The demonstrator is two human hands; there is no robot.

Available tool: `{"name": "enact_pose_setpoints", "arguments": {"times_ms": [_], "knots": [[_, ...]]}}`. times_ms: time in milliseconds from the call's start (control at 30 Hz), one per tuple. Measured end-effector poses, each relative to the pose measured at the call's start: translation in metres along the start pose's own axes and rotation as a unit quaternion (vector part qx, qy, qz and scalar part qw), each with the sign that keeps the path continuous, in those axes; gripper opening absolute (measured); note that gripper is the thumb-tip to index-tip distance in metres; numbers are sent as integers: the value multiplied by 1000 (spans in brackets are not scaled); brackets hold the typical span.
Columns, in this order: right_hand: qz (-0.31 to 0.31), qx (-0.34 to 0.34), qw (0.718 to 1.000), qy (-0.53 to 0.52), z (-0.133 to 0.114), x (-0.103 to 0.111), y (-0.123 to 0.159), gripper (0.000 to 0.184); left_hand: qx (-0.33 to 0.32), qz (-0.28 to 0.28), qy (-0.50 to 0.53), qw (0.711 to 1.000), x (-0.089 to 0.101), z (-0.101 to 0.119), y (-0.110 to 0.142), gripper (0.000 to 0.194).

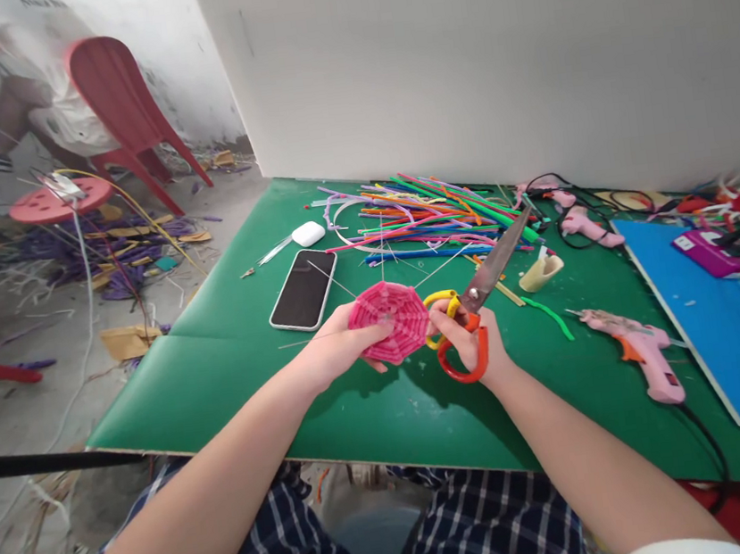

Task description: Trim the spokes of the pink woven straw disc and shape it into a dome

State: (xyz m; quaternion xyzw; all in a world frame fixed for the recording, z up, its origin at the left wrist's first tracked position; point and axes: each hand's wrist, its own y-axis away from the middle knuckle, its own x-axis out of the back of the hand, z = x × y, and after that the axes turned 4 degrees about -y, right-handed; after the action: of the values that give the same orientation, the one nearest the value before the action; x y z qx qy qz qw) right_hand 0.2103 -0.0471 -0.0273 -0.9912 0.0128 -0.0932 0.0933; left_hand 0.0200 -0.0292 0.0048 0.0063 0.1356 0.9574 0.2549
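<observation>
One flat octagonal disc of pink woven strands with thin projecting spokes (406, 322), held above the green-covered worktop (181, 385), left hand's (338, 346) grip closed on it; right hand's (465, 344) grip round steel scissors with yellow and orange-red handles (497, 259), blades rising rightward of the disc. Left of disc: one black-screened smartphone (303, 292). Far right of disc: one pink glue gun with orange trigger (645, 349); one purple box-shaped device (718, 258), white label (682, 242) illegible.
</observation>
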Motion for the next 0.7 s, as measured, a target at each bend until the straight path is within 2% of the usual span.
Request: {"name": "enact_pose_setpoints", "arguments": {"times_ms": [200,367,533,700], "knots": [[4,17,1000,-1,4,-2,2,18,-30,14,-15,999,-2,-5,-3,36],[13,43,998,53,1,-3,2,19,-30,30,-17,999,-3,-7,-3,36],[44,53,996,63,0,-1,3,22,-41,2,30,999,-5,-3,0,46],[76,70,991,85,2,-1,4,20,-51,-22,74,996,-9,-6,-2,33]]}}
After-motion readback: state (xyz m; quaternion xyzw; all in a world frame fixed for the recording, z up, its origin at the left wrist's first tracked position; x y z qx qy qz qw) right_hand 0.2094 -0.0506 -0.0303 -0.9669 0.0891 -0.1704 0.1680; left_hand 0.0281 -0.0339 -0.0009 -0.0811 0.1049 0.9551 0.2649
